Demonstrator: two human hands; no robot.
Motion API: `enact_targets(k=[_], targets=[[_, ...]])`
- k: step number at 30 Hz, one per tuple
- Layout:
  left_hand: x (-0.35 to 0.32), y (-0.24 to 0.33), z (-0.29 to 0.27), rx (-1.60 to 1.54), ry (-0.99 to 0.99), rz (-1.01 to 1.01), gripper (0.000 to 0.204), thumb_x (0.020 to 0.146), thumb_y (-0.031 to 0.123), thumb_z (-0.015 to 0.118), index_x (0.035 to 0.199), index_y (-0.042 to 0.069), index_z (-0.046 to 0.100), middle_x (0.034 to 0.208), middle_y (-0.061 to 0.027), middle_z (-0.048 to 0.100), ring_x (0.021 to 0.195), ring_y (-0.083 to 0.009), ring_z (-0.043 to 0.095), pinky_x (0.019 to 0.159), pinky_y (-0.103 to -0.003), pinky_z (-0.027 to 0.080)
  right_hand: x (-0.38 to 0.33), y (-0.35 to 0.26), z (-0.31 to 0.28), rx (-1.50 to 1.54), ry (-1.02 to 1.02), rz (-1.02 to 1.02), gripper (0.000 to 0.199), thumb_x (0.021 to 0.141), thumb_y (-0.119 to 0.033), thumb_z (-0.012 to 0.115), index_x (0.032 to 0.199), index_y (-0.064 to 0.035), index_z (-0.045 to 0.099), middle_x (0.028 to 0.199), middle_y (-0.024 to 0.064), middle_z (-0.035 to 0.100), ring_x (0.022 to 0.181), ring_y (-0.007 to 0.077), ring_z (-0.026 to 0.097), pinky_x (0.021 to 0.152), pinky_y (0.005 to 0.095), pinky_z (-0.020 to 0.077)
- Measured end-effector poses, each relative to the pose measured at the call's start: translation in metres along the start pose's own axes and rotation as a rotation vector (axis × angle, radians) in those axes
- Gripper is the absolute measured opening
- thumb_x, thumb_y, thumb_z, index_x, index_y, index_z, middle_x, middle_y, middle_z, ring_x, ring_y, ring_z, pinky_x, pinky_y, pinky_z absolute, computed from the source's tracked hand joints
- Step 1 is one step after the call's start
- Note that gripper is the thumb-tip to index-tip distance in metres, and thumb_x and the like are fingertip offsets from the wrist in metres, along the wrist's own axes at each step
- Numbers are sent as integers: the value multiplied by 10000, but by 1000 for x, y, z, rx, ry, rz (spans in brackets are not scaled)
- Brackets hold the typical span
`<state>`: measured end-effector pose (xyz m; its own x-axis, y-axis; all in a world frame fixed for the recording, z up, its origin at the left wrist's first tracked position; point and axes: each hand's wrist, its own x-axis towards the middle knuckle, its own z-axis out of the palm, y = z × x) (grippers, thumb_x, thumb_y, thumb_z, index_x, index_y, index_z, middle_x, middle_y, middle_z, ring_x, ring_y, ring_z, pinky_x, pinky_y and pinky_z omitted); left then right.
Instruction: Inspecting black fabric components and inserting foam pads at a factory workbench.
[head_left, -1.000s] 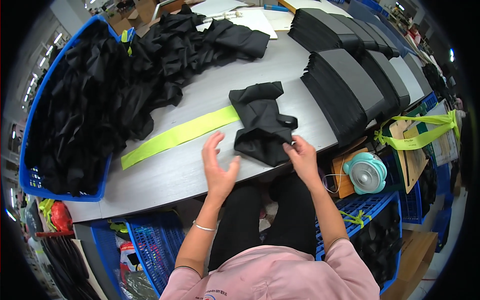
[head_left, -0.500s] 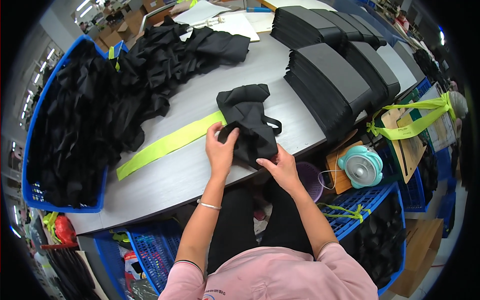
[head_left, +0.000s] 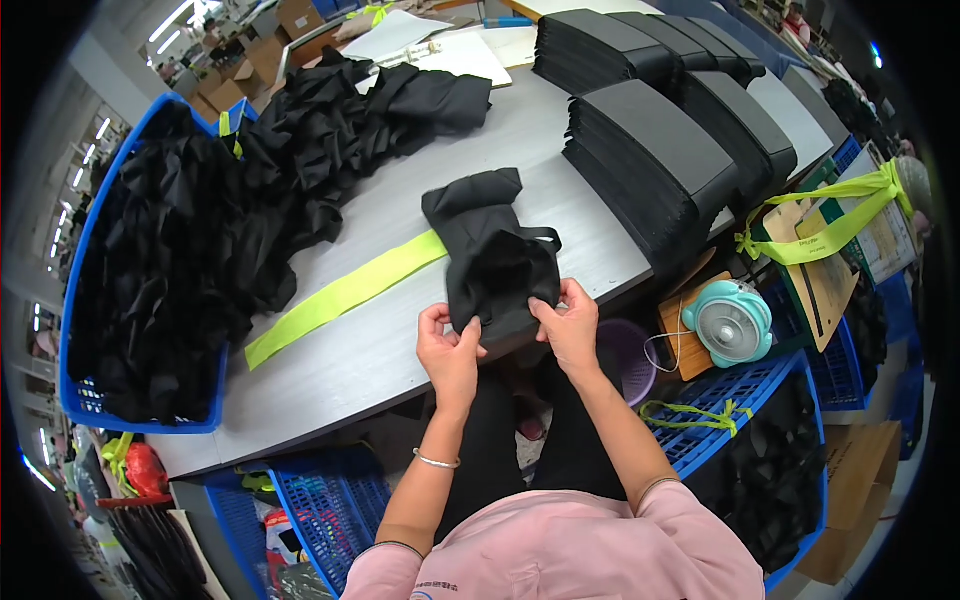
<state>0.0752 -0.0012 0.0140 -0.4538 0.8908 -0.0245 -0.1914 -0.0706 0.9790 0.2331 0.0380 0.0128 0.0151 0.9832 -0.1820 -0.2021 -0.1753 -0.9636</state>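
Black pouch (head_left: 482, 222) is pinched at its near rim by left hand (head_left: 450, 355) & right hand (head_left: 568, 332), prob so the mouth's held wide, w/ it laid at the front of the table (head_left: 350, 375) by the yellow strip (head_left: 345, 298), for easy reach imo.

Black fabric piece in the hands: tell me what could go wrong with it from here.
The black fabric piece lies at the near edge of the table, pinched by the left hand and right hand; it might slip off if both let go.

The yellow-green strip meets its left side, so pulling could drag the strip askew.

The small black loop sticking out at right might snag a finger.
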Motion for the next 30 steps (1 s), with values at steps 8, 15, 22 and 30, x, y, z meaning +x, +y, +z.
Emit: enact_targets(k=[8, 15, 22, 30], targets=[[-4, -4, -7, 455, 87, 354, 680, 789, -18, 695, 1402, 26, 404, 1251, -141, 590, 1033, -250, 626, 912, -363, 494, -15, 15, -4, -274, 181, -175, 347, 892, -283, 723, 860, 30, 578, 627, 86, 572, 442, 111, 505, 445, 296, 390], [63, -22, 12, 646, -102, 393, 156, 932, 72, 635, 1077, 45, 686, 751, -86, 653, 651, -132, 547, 680, -272, 466, 10, 20, -33, -929, 360, -450, 238, 823, -181, 681, 684, -35, 554, 617, 147, 599, 598, 385, 604, 541, 451, 452], [70, -28, 2, 547, -45, 241, 191, 935, 143, 647, 1074, 18, 685, 816, -119, 709, 742, -153, 645, 699, -289, 491, 21, -45, -61, -897, 255, -673, 284, 808, -134, 767, 1039, -48, 626, 909, 98, 626, 631, 263, 606, 596, 354, 497], [39, -11, -19, 281, -252, 200, 683, 862, 213, 744, 1433, 14, 425, 1384, -161, 526, 1118, -231, 605, 909, -331, 485, 112, -150, -146, -1431, 546, -808, 426, 820, -327, 767, 1167, -93, 689, 1062, 62, 618, 1045, 266, 582, 877, 385, 464]])
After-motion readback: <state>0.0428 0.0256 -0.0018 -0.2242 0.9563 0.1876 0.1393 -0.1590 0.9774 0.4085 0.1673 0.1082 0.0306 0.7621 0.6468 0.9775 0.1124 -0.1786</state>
